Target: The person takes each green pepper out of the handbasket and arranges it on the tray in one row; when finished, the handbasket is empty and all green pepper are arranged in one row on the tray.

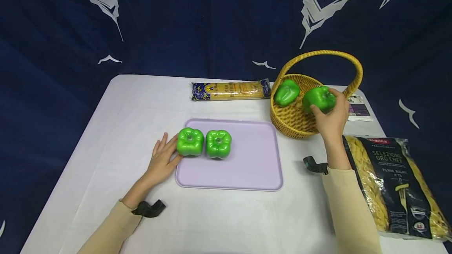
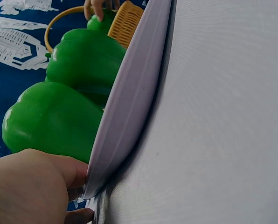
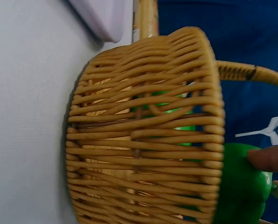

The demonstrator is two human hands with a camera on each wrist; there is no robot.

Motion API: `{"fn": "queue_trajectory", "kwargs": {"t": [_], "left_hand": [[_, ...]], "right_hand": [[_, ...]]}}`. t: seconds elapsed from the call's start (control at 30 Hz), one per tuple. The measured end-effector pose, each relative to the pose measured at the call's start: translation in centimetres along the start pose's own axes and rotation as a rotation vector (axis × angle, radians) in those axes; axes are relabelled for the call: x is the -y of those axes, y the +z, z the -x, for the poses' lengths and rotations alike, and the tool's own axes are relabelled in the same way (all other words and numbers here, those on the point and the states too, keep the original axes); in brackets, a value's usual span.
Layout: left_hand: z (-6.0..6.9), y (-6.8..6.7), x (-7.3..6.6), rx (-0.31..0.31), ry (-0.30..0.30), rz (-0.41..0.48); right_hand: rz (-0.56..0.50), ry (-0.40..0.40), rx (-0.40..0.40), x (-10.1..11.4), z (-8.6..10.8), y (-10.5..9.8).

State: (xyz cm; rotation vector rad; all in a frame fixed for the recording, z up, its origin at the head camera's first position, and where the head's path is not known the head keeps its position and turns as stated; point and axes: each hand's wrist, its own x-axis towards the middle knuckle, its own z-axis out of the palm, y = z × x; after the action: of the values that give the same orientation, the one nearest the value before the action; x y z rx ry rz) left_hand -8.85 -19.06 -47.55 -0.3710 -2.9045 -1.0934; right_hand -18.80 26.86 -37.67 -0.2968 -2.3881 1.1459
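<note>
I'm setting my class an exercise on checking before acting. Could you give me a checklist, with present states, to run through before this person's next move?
1. Right hand has a grip on the held pepper: ok; thumb and fingers are around it.
2. Held pepper is free of the basket: cannot tell; contact is unclear.
3. Basket stands upright: ok; another pepper lies inside.
4. Tray has bare room: ok; its right part is bare.
5. Left hand is well away from the left tray pepper: not ok; it is right at that pepper's side.
</note>
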Motion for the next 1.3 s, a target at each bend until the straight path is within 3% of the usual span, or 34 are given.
{"fn": "queue_trajectory", "kwargs": {"t": [0.23, 0.5, 0.83, 1.3], "left_hand": [[0.0, -0.1, 0.0, 0.001, -0.005, -0.004], [0.0, -0.2, 0.0, 0.0, -0.004, 0.001], [-0.1, -0.1, 0.0, 0.0, -0.003, -0.002], [0.0, 0.0, 0.0, 0.006, -0.006, -0.002]], "right_hand": [[-0.026, -0.063, 0.015, 1.1, 1.8, -1.4], [-0.098, -0.204, 0.071, 2.7, 4.6, -1.9], [-0.183, -0.389, 0.289, 3.8, 7.1, 0.1], [-0.185, -0.575, 0.6, 3.8, 9.8, 2.6]]}}
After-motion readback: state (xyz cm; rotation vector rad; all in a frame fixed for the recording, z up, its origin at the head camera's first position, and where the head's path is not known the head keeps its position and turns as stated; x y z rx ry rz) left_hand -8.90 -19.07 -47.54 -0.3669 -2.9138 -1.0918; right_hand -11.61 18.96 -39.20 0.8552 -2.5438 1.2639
